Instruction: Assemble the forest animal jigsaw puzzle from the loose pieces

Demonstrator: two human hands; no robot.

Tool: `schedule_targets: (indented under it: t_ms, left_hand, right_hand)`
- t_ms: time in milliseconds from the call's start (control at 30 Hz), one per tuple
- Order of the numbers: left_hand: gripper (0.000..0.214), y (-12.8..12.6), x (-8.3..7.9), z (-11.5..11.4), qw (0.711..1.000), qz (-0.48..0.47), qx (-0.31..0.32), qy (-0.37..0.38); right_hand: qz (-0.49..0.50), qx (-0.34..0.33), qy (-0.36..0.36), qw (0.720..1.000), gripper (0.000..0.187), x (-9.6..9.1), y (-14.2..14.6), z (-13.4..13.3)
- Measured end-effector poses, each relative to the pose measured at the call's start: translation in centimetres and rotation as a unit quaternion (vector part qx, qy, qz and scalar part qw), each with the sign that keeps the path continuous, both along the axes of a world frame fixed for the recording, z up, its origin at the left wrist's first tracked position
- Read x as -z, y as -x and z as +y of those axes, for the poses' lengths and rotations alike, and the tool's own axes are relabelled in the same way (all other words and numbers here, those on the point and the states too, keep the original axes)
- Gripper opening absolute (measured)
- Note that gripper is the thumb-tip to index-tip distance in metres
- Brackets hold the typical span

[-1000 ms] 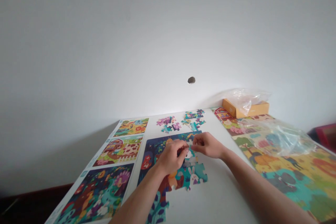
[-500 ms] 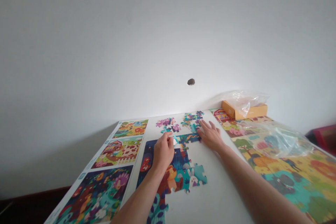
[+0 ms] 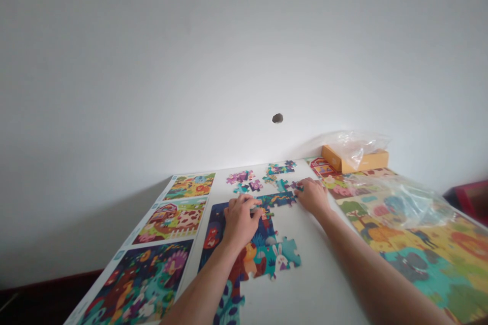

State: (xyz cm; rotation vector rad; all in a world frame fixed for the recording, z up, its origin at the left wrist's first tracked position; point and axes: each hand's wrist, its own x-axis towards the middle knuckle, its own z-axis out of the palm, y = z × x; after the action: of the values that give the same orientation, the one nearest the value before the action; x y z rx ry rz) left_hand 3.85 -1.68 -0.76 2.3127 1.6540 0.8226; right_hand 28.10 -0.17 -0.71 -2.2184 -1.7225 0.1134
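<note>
A partly joined jigsaw puzzle (image 3: pixel 253 259) with a dark night scene, a bear and a white rabbit lies on a white board. My left hand (image 3: pixel 242 217) rests over its upper edge, fingers apart and bent, the tips by a dark blue joined strip (image 3: pixel 280 199). To the right, the curled fingers of my right hand (image 3: pixel 314 197) close on a small purple and teal puzzle piece (image 3: pixel 296 186), partly hidden by the fingertips. Loose puzzle pieces in pink and purple (image 3: pixel 241 176) and a teal joined cluster (image 3: pixel 282 168) lie beyond both hands.
Printed pictures (image 3: pixel 143 284) run down the board's left side. At right lie an animal puzzle (image 3: pixel 427 259), a clear plastic bag (image 3: pixel 412 208) and an orange box (image 3: pixel 366 162) topped with more plastic. A wall (image 3: pixel 190 61) with a hole (image 3: pixel 277 119) stands behind.
My left hand has gone from a pinch at a light teal piece to spread fingers over the puzzle's top edge. My right hand has shifted slightly right and its fingers have curled in.
</note>
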Motion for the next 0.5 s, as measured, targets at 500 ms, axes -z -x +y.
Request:
schedule_targets:
  t_ms: [500]
  left_hand:
    - [0.020,-0.34,-0.55,-0.52,1.000,0.015,-0.007,-0.010]
  right_hand:
    - [0.041,0.074,-0.021,0.996,0.057,-0.12,-0.38,-0.01]
